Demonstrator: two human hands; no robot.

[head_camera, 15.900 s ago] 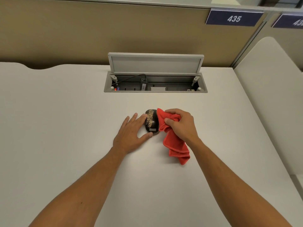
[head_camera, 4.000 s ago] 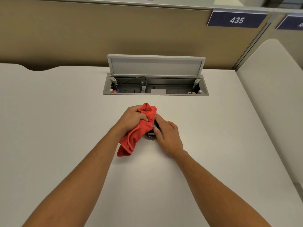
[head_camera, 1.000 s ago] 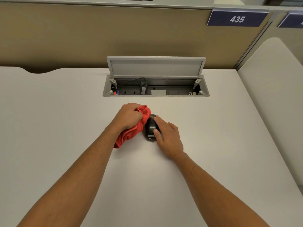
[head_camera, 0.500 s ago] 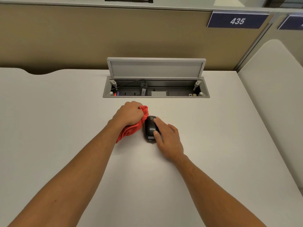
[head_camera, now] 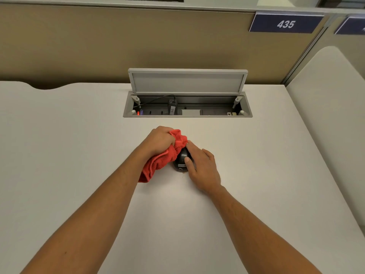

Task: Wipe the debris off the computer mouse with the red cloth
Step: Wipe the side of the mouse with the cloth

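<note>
A dark computer mouse point(head_camera: 181, 159) with a small white label lies on the white desk point(head_camera: 256, 175). My left hand point(head_camera: 159, 140) grips the bunched red cloth point(head_camera: 158, 162) and presses it onto the mouse's far end and left side. The cloth's tail hangs down toward my left forearm. My right hand point(head_camera: 202, 168) holds the mouse from the right, thumb on its back and fingers along its right edge. A few tan specks of debris point(head_camera: 184, 172) lie on the desk at the mouse's near edge. The mouse's front half is hidden under the cloth.
An open cable box point(head_camera: 187, 107) with its grey lid raised is sunk into the desk just beyond my hands; it holds a plug and a black cord. A tan partition stands behind, and a white side panel point(head_camera: 331, 115) borders the desk on the right.
My left hand has carried the cloth from the mouse's left side rightward onto its far end, covering its front. My right hand keeps its hold on the mouse.
</note>
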